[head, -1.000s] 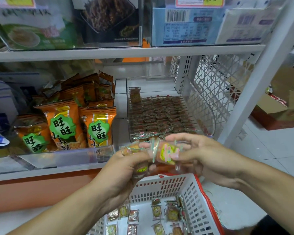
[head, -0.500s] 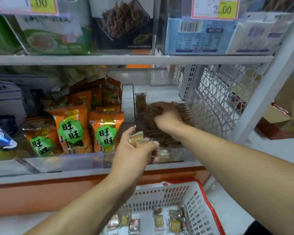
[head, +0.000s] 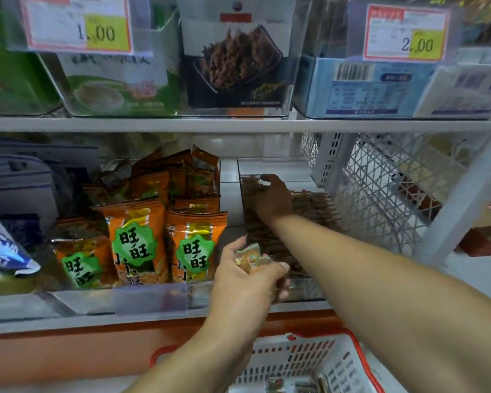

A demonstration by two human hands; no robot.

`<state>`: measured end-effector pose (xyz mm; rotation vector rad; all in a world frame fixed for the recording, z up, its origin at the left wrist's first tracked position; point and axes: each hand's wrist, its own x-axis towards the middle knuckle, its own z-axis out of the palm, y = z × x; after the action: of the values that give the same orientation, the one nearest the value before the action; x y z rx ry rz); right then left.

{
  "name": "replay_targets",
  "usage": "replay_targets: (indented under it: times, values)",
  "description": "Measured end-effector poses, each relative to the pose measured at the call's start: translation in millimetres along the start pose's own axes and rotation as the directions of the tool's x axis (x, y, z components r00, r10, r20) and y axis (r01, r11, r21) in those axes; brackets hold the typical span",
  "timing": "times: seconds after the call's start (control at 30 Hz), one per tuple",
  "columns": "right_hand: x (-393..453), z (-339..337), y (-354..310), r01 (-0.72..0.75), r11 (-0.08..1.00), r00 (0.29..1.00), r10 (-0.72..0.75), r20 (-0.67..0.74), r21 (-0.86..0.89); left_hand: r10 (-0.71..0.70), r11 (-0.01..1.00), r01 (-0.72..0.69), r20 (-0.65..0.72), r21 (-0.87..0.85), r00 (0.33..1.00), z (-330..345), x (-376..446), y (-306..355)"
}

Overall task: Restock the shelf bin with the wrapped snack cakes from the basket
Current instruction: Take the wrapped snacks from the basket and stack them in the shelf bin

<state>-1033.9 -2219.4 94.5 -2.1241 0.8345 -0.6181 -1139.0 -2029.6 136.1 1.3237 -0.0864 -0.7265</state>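
Step in hand: I am placing wrapped snack cakes into the clear shelf bin (head: 309, 290), working at its far end.
Right hand (head: 272, 198): reached deep into the bin, palm down over the rows already lying there; the fingers curl down at the back corner, but I cannot tell whether they pinch a cake or only press on the rows, since the hand is dark and blurred.
Left hand (head: 247, 282): just in front of the bin's near wall, fingers and thumb curled round a small bunch of wrapped snack cakes (head: 250, 258) whose crinkled ends stick up above my knuckles.
Cakes in the bin (head: 315, 205): packed in flat brown rows that cover most of the floor I can see.
Basket (head: 309, 361): white with a red rim, below the shelf at the bottom of the view; a few more wrapped cakes lie in it.
Neighbours: orange snack bags (head: 136, 242) stand just left of the bin, a white mesh panel (head: 380, 194) to its right.
Next move, as I judge it: free the right hand, draw it back over the rows without dragging them askew, then take a cake from the left hand's bunch and lay it in line.
Progress: well along, I think, though the basket is not empty.
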Motion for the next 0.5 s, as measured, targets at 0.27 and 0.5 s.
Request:
replay_targets:
  times: [0.27,0.5]
  values:
    - [-9,-32,-10,0.178,0.972,0.971,-0.147,0.19,-0.157,0.011,0.979,-0.004,0.032,-0.203,0.999,0,-9,9]
    - [-114,-106,-32,0.297,0.916,0.895,-0.365,0.256,0.269,-0.033,0.925,0.062,0.081,-0.375,0.996,-9,-24,12]
